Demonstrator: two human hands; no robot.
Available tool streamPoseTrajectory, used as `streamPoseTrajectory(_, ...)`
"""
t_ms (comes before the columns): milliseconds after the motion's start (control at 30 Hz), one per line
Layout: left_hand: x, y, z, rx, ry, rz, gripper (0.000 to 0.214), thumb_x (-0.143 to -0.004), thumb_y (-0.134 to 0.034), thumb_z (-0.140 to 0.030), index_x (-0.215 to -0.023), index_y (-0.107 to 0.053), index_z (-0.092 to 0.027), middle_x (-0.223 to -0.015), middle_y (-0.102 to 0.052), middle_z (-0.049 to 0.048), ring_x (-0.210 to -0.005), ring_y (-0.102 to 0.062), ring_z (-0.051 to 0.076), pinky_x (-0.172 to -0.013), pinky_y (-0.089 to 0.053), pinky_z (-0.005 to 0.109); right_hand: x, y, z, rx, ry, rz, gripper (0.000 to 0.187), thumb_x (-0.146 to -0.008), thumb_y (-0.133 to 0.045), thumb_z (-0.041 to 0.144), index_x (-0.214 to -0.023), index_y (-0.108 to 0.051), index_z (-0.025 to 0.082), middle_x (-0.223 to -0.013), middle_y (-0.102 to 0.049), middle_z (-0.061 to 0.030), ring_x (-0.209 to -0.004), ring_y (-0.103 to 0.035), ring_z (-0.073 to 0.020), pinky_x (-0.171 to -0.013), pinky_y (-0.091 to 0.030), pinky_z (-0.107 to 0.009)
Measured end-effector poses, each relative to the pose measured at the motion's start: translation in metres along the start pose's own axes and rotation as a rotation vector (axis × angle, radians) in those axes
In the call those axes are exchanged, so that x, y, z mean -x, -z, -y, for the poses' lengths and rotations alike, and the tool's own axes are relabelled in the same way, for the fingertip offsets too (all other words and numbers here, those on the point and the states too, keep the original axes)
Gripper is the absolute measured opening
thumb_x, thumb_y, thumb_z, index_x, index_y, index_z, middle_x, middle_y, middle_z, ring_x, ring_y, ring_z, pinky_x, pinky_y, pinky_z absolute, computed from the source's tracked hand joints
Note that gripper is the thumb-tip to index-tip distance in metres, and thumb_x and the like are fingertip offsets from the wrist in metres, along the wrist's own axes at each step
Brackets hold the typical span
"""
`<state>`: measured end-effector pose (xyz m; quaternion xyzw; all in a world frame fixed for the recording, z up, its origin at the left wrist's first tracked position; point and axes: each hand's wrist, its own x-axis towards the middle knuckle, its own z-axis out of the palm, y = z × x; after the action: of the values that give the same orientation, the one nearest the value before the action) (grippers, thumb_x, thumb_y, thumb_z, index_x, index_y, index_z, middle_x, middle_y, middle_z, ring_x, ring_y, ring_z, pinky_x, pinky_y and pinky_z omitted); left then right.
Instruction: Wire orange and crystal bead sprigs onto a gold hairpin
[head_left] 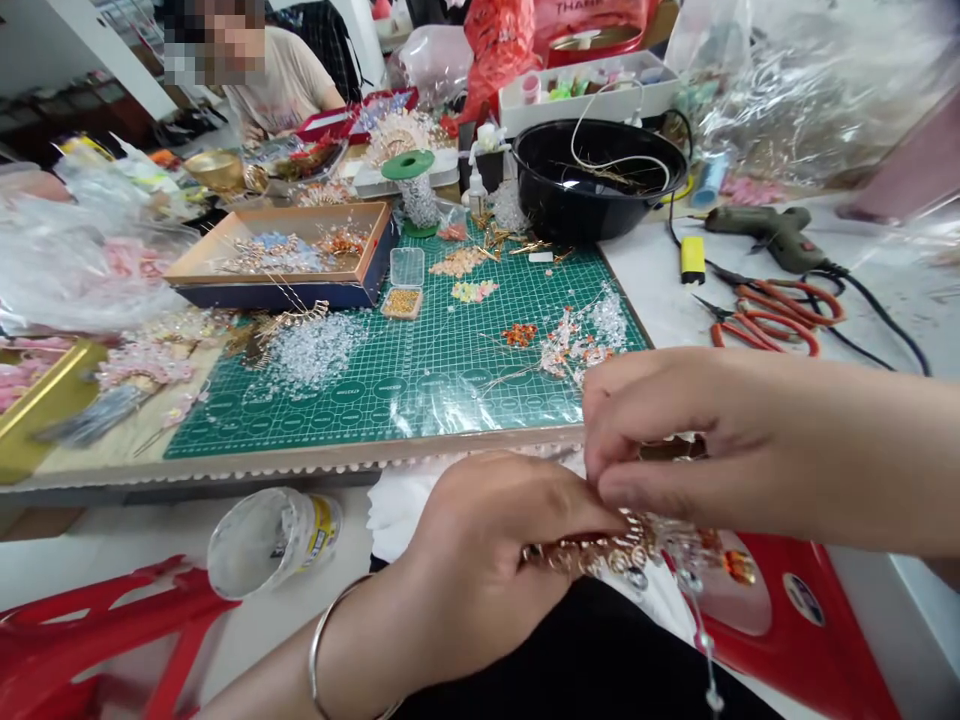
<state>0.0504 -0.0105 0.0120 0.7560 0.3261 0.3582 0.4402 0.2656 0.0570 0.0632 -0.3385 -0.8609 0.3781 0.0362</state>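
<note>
My left hand (510, 530), with a silver bangle on its wrist, is closed around a gold beaded hair ornament (619, 558) above my lap. The ornament has small gold loops, clear beads and an amber bead. A strand of clear beads (705, 640) dangles from its right side. Over its top edge, my right hand (660, 430) has thumb and fingers pinched together; what lies between the fingertips is hidden. Just beyond the right hand, clear and orange beaded sprigs (574, 345) lie on the green cutting mat (420, 350).
Loose clear beads (319, 350) and a box of beaded pieces (281, 295) are on the left. A black bowl (600, 215) stands behind. Orange-handled pliers (772, 325) and a glue gun (772, 232) lie right. Below are a clear tub (259, 545) and red stool (165, 640). A person (289, 80) sits opposite.
</note>
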Motion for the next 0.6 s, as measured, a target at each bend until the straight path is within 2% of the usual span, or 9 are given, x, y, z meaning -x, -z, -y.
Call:
streamPoseTrajectory(67, -0.001, -0.002, -0.001, 0.176, 0.202, -0.03, 0.008, -0.087, -0.072, -0.012, -0.087, -0.077, -0.019, -0.088, -0.08, 0.0052, -0.078, -0.073, 0.016, -0.074, -0.054, 0.025, -0.011, 0.0, -0.004, -0.065, -0.045, 0.079, 0.042, -0.098, -0.053, 0.047, -0.065, -0.061, 0.022, -0.07, -0.057, 0.0029, -0.061, -0.053, -0.0105, -0.054, -0.041, -0.025)
streamPoseTrajectory(133, -0.002, -0.004, 0.0, 0.411, 0.401, -0.042, 0.004, -0.084, -0.078, -0.021, -0.082, -0.076, -0.018, -0.082, -0.077, 0.0031, -0.074, -0.069, 0.015, -0.071, -0.053, 0.025, -0.02, 0.0, -0.009, -0.144, -0.098, 0.096, 0.044, -0.096, -0.054, 0.048, -0.061, -0.053, 0.02, -0.065, -0.051, 0.0031, -0.059, -0.047, -0.0109, -0.051, -0.035, -0.026)
streamPoseTrajectory(233, -0.004, -0.007, 0.005, 0.757, 0.561, -0.001, 0.026, -0.081, -0.084, -0.037, -0.073, -0.072, -0.016, -0.071, -0.069, 0.002, -0.067, -0.062, 0.013, -0.069, -0.052, 0.025, -0.028, -0.003, -0.016, -0.276, -0.094, 0.146, 0.044, -0.095, -0.054, 0.047, -0.06, -0.047, 0.02, -0.063, -0.044, 0.0031, -0.062, -0.041, -0.0119, -0.055, -0.033, -0.027)
streamPoseTrajectory(333, -0.004, -0.009, 0.012, 0.903, 0.575, 0.029, 0.034, -0.08, -0.085, -0.043, -0.069, -0.071, -0.014, -0.068, -0.066, 0.0027, -0.064, -0.059, 0.012, -0.07, -0.051, 0.026, -0.032, -0.009, -0.021, -0.333, -0.068, 0.152, 0.043, -0.093, -0.053, 0.043, -0.058, -0.047, 0.02, -0.061, -0.042, 0.0031, -0.061, -0.04, -0.0118, -0.056, -0.034, -0.029)
streamPoseTrajectory(467, -0.004, -0.008, 0.016, 0.931, 0.548, 0.009, 0.032, -0.084, -0.081, -0.041, -0.068, -0.072, -0.014, -0.067, -0.065, 0.003, -0.063, -0.058, 0.013, -0.071, -0.051, 0.027, -0.036, -0.015, -0.023, -0.299, -0.025, 0.074, 0.045, -0.092, -0.053, 0.042, -0.054, -0.041, 0.021, -0.06, -0.041, 0.0032, -0.056, -0.038, -0.0101, -0.052, -0.032, -0.028)
streamPoseTrajectory(600, -0.004, -0.006, 0.019, 0.927, 0.539, 0.021, 0.034, -0.083, -0.081, -0.043, -0.067, -0.071, -0.015, -0.064, -0.064, 0.0027, -0.06, -0.056, 0.013, -0.071, -0.051, 0.028, -0.039, -0.014, -0.025, -0.203, 0.012, 0.021, 0.044, -0.093, -0.05, 0.037, -0.054, -0.038, 0.021, -0.06, -0.042, 0.0025, -0.058, -0.039, -0.0107, -0.054, -0.034, -0.029)
